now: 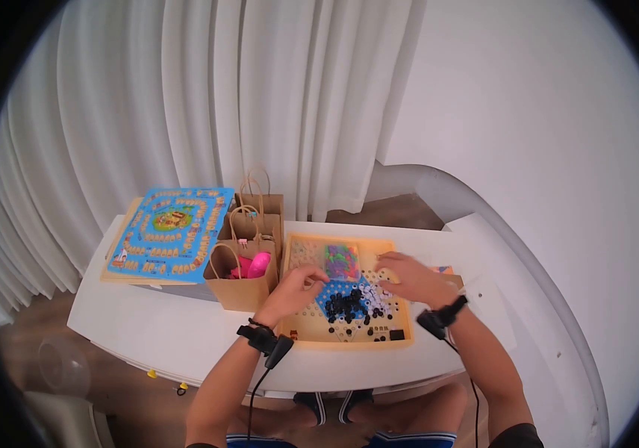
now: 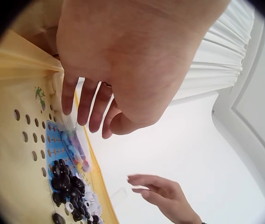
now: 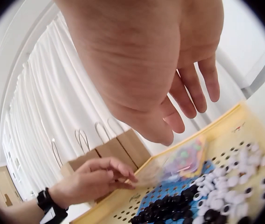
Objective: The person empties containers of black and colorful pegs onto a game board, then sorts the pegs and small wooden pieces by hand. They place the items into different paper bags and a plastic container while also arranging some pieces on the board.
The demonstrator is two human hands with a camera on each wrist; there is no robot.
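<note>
A yellow tray [image 1: 290, 340] with holes and a blue middle holds a pile of black pieces [image 1: 346, 305] and white pieces [image 3: 221, 186]. A clear box of colourful small pieces [image 1: 342, 261] lies toward its back, beside a box of pale pieces [image 1: 306, 252]. The left hand [image 1: 295, 293] hovers over the tray's left part, fingers bent loosely, nothing seen in them; in the left wrist view the left hand [image 2: 118, 70] hangs above the board. Over the right side is the right hand [image 1: 410, 280], fingers relaxed; the right wrist view shows the right hand [image 3: 155, 70] above the pieces, holding nothing.
Brown paper bags [image 1: 237, 293] stand left of the tray, the front one with a pink item [image 1: 258, 265]. A blue board game [image 1: 174, 231] lies at the table's left. A small box [image 1: 450, 278] is right of the tray. White curtains [image 1: 207, 97] hang behind.
</note>
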